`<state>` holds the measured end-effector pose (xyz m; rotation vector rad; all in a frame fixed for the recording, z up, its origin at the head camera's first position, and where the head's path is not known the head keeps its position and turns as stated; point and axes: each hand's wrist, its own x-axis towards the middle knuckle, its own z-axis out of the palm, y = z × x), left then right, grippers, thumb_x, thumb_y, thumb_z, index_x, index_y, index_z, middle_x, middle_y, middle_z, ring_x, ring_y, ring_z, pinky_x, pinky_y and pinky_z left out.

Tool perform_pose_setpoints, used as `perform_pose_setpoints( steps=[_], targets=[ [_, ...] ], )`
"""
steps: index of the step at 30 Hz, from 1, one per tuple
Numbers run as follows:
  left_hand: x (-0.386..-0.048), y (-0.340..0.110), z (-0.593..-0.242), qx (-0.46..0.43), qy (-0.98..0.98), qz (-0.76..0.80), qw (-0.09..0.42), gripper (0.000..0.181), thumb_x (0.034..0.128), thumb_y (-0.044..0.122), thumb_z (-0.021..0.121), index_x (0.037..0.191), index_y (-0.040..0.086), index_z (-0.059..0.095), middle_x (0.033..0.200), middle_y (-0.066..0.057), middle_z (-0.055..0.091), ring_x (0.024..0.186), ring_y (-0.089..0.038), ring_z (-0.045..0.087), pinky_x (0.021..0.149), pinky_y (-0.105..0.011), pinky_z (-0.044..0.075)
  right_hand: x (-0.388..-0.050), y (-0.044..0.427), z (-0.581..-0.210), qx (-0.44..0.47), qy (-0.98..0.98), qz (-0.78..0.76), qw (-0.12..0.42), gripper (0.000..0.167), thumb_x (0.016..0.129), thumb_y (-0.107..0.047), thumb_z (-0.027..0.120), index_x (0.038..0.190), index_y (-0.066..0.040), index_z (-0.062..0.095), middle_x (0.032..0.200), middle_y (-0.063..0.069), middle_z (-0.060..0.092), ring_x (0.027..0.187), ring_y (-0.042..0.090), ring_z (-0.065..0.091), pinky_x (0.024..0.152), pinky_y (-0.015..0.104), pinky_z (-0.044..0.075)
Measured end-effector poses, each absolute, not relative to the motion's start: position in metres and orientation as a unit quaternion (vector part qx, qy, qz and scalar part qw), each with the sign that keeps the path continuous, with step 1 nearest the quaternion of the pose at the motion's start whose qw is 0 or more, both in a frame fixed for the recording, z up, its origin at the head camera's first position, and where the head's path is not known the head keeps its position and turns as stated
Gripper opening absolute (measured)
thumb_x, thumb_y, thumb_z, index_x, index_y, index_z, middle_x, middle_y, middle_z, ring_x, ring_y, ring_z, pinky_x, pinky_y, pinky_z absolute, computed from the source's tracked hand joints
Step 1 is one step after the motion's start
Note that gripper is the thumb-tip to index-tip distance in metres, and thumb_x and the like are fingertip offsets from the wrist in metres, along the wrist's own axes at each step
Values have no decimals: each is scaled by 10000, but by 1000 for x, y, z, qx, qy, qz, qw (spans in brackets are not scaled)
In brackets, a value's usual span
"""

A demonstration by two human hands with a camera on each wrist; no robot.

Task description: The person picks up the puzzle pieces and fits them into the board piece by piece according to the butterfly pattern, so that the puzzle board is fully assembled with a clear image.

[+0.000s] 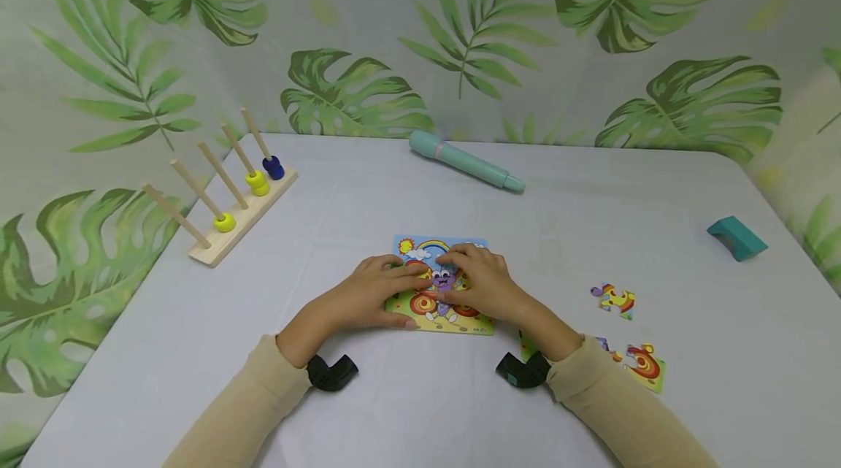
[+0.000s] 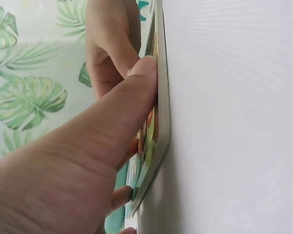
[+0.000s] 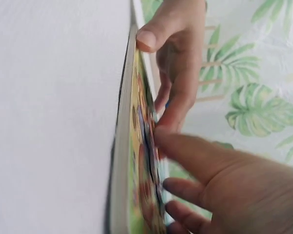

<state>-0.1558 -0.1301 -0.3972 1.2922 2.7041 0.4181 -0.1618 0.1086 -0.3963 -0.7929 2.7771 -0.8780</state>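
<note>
A picture board (image 1: 460,323) with a rainbow, a sun and a purple cartoon figure lies flat before the person. The left hand (image 1: 371,293) rests on its left part, fingers spread over the picture and thumb at the near edge. On the upper right part lie the fingers of the right hand (image 1: 485,282), its thumb near the figure's middle. The left wrist view shows the left thumb (image 2: 144,68) on the board's edge (image 2: 163,112). In the right wrist view the right hand (image 3: 224,180) touches the picture's surface with its fingertips. What lies under the fingers is hidden.
Loose puzzle pieces (image 1: 616,300) lie to the right, some (image 1: 647,367) beside the right sleeve and partly hidden. A wooden peg stand (image 1: 246,223) with yellow and blue beads stands at the left. A green microphone-shaped toy (image 1: 466,163) lies at the back, a teal block (image 1: 739,238) far right.
</note>
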Motion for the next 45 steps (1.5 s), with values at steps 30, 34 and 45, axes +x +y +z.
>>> perform_pose_setpoints(
  steps=[30,34,45],
  targets=[
    [-160,-129,-410,407,897,162,67,647,772,653,501,1335,347,409,1419,166,264,1254,-165,213,1014,-402,148,-101,294,-378,-137,923,-357,-43,701,758,-160,730,1359,-121,372,1285,123,421,1118,47,338,898,199,301],
    [-159,-129,-409,405,897,163,66,651,773,654,500,1339,347,405,1422,166,257,1256,-169,212,1018,-401,140,-104,300,-383,-111,922,-371,5,718,781,-203,710,1375,-86,324,1312,181,375,1156,317,329,875,558,315],
    [-158,-131,-409,404,897,169,65,649,780,623,525,1349,335,398,1428,139,262,1255,-170,209,1020,-407,132,-109,312,-399,-121,926,-354,49,697,792,-258,694,1338,5,350,1297,259,337,1184,478,255,925,649,157]
  ],
)
